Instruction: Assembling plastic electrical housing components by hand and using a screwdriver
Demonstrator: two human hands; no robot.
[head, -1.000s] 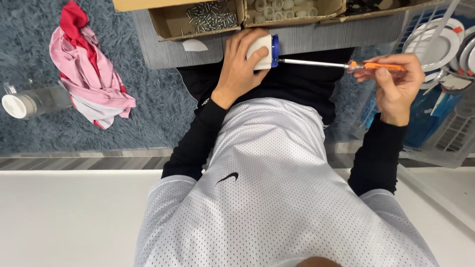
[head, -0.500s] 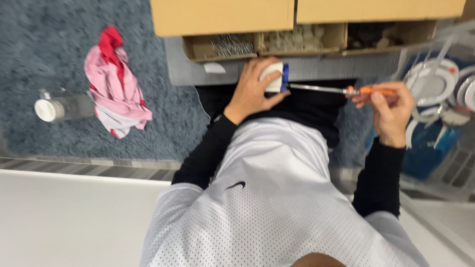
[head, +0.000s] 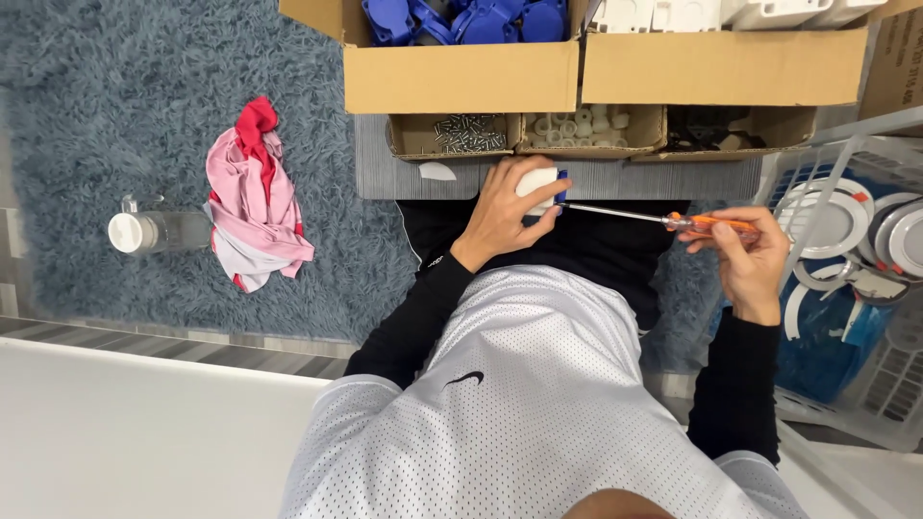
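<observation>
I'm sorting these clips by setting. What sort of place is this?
Probably a home floor used for small assembly work: a shaggy blue-grey rug, cardboard boxes of sorted parts, and a wire basket of round white fittings beside the seated person.

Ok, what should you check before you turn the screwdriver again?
1. Left hand grips the white and blue part: ok.
2. Right hand holds the orange screwdriver by its handle: ok.
3. Screwdriver tip reaches the part's blue side: ok.
4. Tip seated in a screw head: cannot tell, too small to see.
5. Left fingers away from the tip: not ok, they wrap close beside it.
6. Spare screws in a box nearby: ok.
</observation>
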